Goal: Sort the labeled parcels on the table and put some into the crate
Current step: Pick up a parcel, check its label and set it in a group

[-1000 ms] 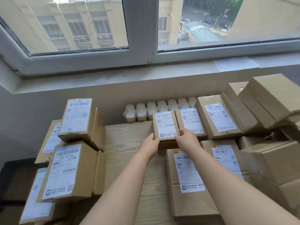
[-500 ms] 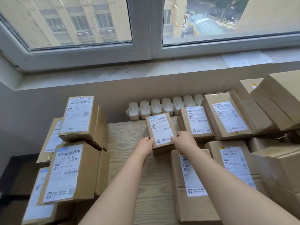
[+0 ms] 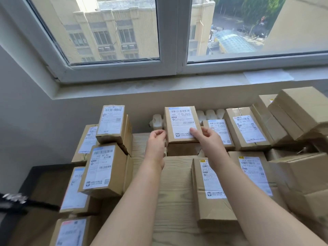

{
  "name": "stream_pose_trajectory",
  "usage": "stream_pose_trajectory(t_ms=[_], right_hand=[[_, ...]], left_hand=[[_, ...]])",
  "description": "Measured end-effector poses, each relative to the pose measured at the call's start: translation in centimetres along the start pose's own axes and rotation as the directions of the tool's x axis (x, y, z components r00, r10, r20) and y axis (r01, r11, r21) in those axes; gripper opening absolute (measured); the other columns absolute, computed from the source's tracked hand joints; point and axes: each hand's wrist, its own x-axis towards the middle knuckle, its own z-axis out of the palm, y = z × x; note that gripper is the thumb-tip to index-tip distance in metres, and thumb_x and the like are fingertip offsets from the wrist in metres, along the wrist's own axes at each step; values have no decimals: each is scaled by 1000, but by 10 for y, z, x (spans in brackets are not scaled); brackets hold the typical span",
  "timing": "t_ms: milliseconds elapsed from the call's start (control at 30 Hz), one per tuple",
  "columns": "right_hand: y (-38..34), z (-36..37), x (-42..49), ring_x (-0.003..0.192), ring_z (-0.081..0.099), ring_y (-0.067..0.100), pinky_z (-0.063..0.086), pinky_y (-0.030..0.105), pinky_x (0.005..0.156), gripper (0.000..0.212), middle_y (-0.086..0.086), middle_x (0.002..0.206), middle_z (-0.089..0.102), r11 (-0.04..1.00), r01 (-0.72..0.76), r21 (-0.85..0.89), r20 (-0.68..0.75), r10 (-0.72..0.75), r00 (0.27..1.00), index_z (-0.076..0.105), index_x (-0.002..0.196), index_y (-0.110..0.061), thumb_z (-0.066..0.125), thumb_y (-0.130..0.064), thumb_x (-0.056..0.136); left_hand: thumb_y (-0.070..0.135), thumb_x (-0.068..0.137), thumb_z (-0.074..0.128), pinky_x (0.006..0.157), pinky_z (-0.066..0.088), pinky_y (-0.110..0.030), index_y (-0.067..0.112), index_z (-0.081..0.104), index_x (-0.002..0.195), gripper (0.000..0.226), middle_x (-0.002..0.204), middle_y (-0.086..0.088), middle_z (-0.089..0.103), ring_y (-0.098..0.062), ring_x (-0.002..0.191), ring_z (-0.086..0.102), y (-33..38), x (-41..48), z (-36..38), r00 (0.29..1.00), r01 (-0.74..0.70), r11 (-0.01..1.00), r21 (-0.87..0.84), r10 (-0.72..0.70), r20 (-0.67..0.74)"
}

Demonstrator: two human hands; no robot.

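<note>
Daylight is pouring through a wide white-framed window [image 3: 170,41] — a pale building [image 3: 106,32] is showing beyond the glass. A grey sill [image 3: 142,89] is running beneath it, carrying a paper sheet [image 3: 268,77]. A plain grey wall [image 3: 26,112] is closing the left side, and a white radiator [image 3: 157,120] is standing behind the light wooden bench [image 3: 175,192].

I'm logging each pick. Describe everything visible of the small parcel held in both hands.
The small parcel is a plain brown cardboard box, closed. A white shipping label covers most of its upper face, with a pale blue strip and a barcode along the top. The box is tilted, label toward the camera, above the far part of the wooden table. The left hand grips its left edge. The right hand pinches its lower right corner, thumb on the label.
</note>
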Motion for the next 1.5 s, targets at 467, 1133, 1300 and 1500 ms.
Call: stream_pose_trajectory(t_ms=[467,1133,1300,1500], right_hand=[[-23,-32,-124,109,70,15,53,29,79,67,3,127,68,977,81,198,339,-146,930,46,137,-20,78,-41,83],[-21,6,-223,101,75,24,59,30,70,72,7,115,76,945,138,296,307,-231,923,55,136,-18,81,-35,71],[-13,15,-243,102,75,23,59,31,71,57,6,114,76,941,141,307,261,-225,939,58,134,-19,80,-29,83],[-16,8,-261,94,76,13,58,24,66,42,-3,106,78,946,186,267,232,-251,940,61,132,-25,66,-41,94]], left_hand=[[33,79,84,90,60,-47,17,58,134,63,120,-9,74,-27,104,74,11,-145,-31,967,-164,981,-103,180,182],[16,85,79,93,58,-52,8,64,122,40,111,-15,76,-36,103,74,20,-213,-96,921,-217,971,-98,237,310],[16,86,77,94,59,-51,9,65,122,39,111,-14,76,-36,104,73,18,-222,-109,915,-189,978,-85,207,347],[22,88,76,83,63,-43,10,65,122,38,110,-14,77,-34,102,74,16,-231,-110,901,-189,979,-71,202,385]])
